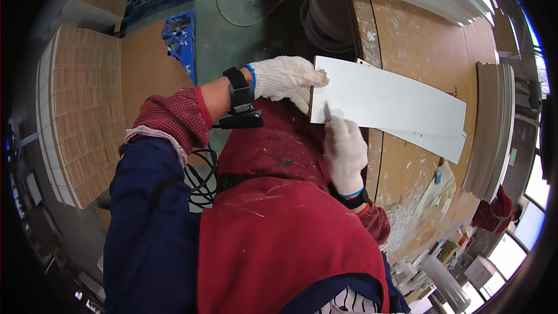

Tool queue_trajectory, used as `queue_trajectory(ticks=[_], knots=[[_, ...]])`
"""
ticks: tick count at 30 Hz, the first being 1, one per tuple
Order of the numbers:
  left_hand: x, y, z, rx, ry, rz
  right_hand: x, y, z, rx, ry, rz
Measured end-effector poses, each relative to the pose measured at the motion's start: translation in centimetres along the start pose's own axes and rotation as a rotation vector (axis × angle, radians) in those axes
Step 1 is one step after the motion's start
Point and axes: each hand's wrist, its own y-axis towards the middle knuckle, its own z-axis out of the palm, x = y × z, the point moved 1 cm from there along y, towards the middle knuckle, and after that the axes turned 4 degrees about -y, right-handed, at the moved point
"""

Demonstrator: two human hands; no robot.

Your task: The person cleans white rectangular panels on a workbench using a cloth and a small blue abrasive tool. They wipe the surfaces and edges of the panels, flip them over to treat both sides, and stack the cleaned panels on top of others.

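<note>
Your right hand, fingers curled around what may be a thin tool, meets the near edge of the white panel on the workbench. Your left hand pinches its corner. Edge-working step; next demands steady bracing.

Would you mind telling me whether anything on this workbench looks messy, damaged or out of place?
Yes: the brown workbench is smeared with white patches, and white dust or shavings are strewn near its lower end. The white panel, held by the left hand and right hand, overhangs the bench edge and sits askew over a second panel.
</note>
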Motion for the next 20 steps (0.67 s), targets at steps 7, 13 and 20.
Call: queue_trajectory(ticks=[7,13,20], knots=[[0.0,0.1,0.4,0.057,-0.083,0.039,1.8,1.0,-0.7,0.138,0.311,-0.32],[1.5,-0.3,1.3,0.077,-0.056,0.024,-11.9,2.6,-4.1,-0.223,0.725,0.617],[1.5,-1.2,4.2,0.038,0.031,-0.117,-22.4,8.0,-6.5,-0.147,-0.045,0.653]])
